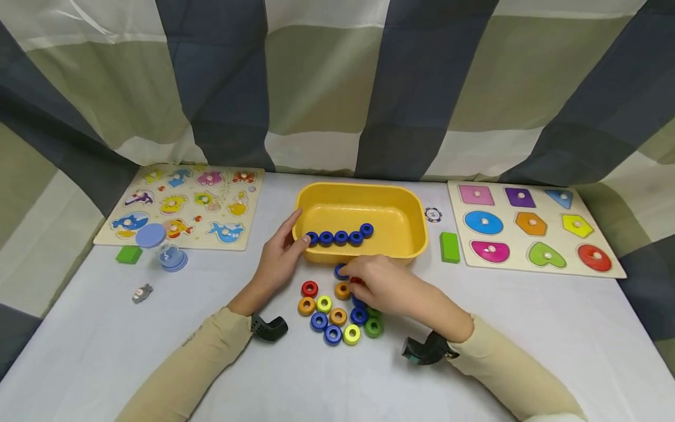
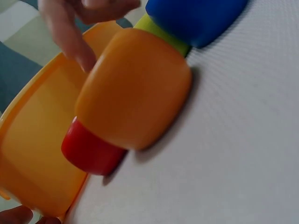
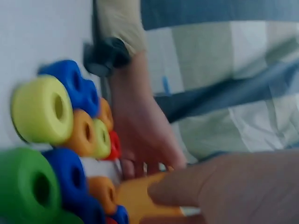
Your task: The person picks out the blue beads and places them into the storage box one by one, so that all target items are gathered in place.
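A yellow plastic tub [image 1: 364, 191] holds several blue rings [image 1: 341, 238] along its front side. My left hand [image 1: 276, 258] grips the tub's left end, thumb over the rim and fingers outside the wall. My right hand [image 1: 387, 284] is over the loose rings in front of the tub, index finger extended and overlapping a blue ring [image 1: 340, 272] by the front wall. In the right wrist view that blue ring [image 3: 122, 214] lies just beyond the fingertip. Blue, orange, yellow, red and green rings lie close together on the table; the right hand partly hides some.
An animal peg puzzle [image 1: 248, 202] lies at the left, with green block [image 1: 129, 254], blue-lidded clear container [image 1: 172, 258] and small grey figure [image 1: 142, 293] near it. At the right are a shape puzzle [image 1: 506, 225], green block [image 1: 449, 247] and round chip [image 1: 433, 215]. A checked curtain [image 1: 321, 88] hangs behind.
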A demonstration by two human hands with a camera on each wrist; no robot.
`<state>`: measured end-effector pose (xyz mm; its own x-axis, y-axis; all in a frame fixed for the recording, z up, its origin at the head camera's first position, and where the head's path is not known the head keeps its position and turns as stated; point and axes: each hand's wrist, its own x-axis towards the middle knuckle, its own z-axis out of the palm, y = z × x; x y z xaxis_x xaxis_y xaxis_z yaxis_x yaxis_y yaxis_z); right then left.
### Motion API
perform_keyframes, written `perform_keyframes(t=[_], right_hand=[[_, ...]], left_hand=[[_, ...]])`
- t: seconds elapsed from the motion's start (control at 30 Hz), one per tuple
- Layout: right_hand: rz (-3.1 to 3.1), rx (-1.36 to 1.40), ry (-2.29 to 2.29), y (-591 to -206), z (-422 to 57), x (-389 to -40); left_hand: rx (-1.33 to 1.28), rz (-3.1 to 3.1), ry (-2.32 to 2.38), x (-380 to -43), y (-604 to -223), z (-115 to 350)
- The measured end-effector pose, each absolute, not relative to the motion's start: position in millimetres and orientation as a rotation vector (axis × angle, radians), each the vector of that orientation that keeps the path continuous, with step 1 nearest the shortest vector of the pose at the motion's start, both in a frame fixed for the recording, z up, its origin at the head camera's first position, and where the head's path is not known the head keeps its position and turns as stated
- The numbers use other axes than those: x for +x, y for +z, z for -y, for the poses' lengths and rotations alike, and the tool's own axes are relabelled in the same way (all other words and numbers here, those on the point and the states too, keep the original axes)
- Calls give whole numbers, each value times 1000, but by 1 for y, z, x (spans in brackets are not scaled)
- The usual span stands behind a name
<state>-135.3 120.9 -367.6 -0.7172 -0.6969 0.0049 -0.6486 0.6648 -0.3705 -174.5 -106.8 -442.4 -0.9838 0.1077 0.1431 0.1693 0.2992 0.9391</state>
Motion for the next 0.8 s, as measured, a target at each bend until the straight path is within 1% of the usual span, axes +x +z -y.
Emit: perform_keyframes(t=[0.13, 0.2, 0.33, 0.53, 0.67, 0.8], right_hand=[[-2851, -1033, -298, -381, -110, -129], [-2887, -1025, -268, -388, -106, -129], [-2940, -1090, -373, -399, -102, -130], [-2912, -1213, -560, -406, -100, -133], [-2861, -1229, -675, -408, -99, -136], [-2856, -1236, -696, -411, -99, -138]], left_hand=[[-262, 2502, -1797, -174, -443, 106], [-265, 2503, -1795, -174, -442, 107], [-269, 2502, -1798, -174, -440, 107], [-268, 2508, -1793, -174, -439, 107], [-267, 2498, -1801, -175, -440, 107], [-259, 2503, -1806, -174, -441, 107]])
